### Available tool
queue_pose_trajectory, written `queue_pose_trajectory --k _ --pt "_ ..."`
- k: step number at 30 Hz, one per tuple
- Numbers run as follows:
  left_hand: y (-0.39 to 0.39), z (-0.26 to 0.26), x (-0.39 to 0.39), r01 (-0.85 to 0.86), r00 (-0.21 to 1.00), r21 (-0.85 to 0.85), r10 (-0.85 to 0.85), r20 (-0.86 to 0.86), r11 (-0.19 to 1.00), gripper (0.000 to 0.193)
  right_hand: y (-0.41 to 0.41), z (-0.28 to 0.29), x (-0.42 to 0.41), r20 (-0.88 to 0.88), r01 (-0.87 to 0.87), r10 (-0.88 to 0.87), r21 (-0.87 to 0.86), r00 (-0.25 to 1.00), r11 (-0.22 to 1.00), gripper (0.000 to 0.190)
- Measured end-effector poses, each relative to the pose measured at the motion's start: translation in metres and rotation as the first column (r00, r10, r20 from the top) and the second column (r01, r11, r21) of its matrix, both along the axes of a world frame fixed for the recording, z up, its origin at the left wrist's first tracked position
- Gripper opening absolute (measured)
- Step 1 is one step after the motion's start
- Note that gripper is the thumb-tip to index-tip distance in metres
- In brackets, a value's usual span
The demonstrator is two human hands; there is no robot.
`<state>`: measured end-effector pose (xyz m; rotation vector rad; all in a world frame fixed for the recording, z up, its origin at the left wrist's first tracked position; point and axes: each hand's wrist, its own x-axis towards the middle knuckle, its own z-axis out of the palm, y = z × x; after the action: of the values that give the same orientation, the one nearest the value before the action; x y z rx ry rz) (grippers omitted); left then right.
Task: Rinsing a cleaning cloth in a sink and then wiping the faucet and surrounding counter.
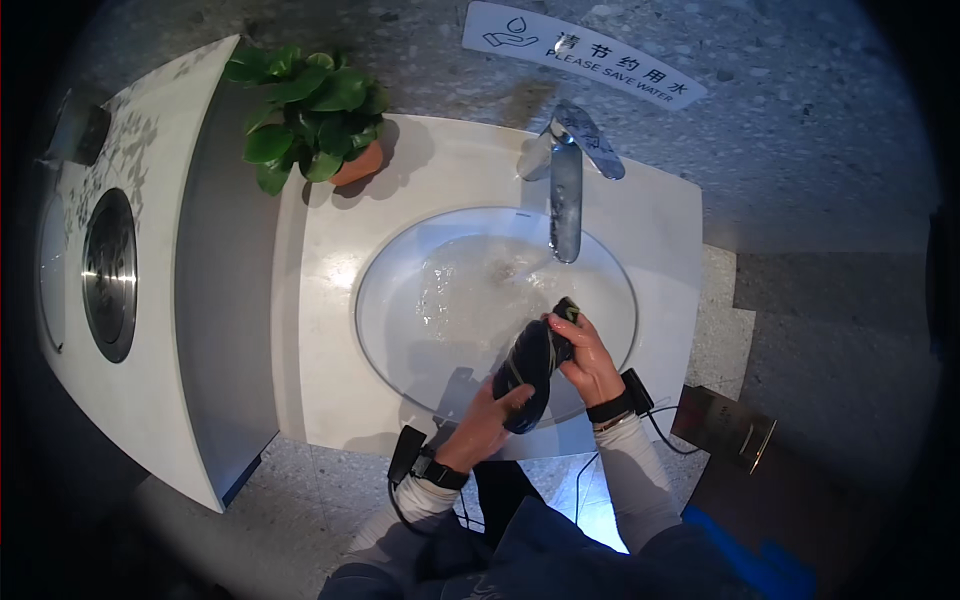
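A dark navy, elongated soft-looking item (pixel 529 352) with thin yellowish lines is held slantwise over the near right part of a white oval washbasin (pixel 382 367). It may be a shoe or folded cloth; I cannot tell. My left hand (pixel 480 424) grips its lower end, thumb on top. Around its upper end close the fingers of my right hand (pixel 589 358), which look wet. Rippling water (pixel 472 289) lies in the basin. Just beyond my right hand, a chrome faucet (pixel 566 202) reaches over the bowl, with a thin stream seeming to run from it.
A green plant in a terracotta pot (pixel 358 163) stands on the white counter (pixel 330 360) at the back left. Further left, a higher white counter (pixel 154 247) has a round metal lid (pixel 110 275). Cables (pixel 664 435) hang from both wrist straps. A wall sign (pixel 585 54) bears writing.
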<state>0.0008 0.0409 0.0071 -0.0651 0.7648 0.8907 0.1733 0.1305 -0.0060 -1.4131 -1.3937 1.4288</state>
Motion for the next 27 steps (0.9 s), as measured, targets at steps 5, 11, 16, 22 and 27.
queue_pose_trajectory --k 5,11,16,22,27 --pt "0.006 0.001 -0.005 0.597 0.546 0.236 -0.173 -0.82 0.767 0.066 0.024 -0.005 -0.006 -0.385 -0.066 -0.347 -0.745 0.855 0.664 0.028" --pt "-0.003 -0.043 0.019 0.809 0.198 0.165 0.002 -0.98 0.564 0.061 0.012 -0.02 -0.025 0.38 -0.213 0.303 -0.261 0.874 0.941 0.019" --pt "0.009 -0.054 0.02 0.838 0.103 0.029 -0.106 -0.989 0.544 0.049 -0.007 -0.015 -0.038 0.576 -0.29 0.271 -0.062 0.771 0.955 0.015" --pt "0.01 -0.021 -0.002 0.456 0.735 0.164 -0.266 -0.624 0.875 0.045 0.075 0.061 0.001 0.466 0.042 -0.303 0.492 0.831 0.87 0.046" --pt "0.012 -0.012 -0.008 0.114 0.977 -0.057 -0.123 -0.176 0.992 0.042 0.127 0.09 -0.006 0.837 -0.389 -0.195 0.427 0.511 0.816 0.05"
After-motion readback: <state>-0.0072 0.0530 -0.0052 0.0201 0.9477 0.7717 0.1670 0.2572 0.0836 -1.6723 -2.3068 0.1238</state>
